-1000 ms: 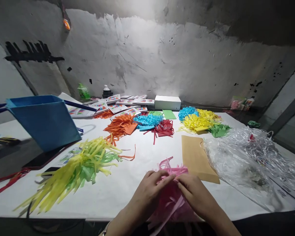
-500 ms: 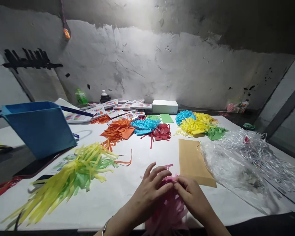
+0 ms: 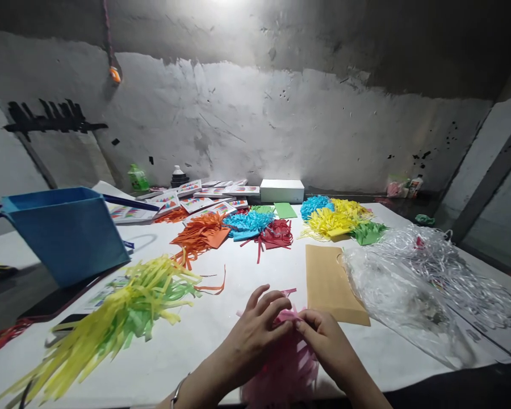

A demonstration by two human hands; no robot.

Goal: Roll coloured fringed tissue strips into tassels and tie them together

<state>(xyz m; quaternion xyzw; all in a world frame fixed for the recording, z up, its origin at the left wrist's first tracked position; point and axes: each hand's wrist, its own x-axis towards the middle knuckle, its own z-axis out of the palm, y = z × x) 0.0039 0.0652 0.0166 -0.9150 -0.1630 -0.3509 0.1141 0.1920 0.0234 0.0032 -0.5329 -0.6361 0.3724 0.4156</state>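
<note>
Item one, nearest: I am seeing the left hand (image 3: 255, 335) and right hand (image 3: 327, 346) pinching the pink shredded paper bundle (image 3: 281, 369) at the table's (image 3: 221, 318) near edge; its lower part is running out of frame. Beyond: brown envelope (image 3: 327, 281), partly lying under clear plastic wrap (image 3: 413, 284). Leftward: yellow-green strips (image 3: 123, 307), blurring. Farthest: small bottles by the wall, too dim to identify.

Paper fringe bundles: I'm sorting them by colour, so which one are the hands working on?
The pink bundle, pinched between the left hand and right hand at the table's near edge; every other bundle lies untouched.
</note>
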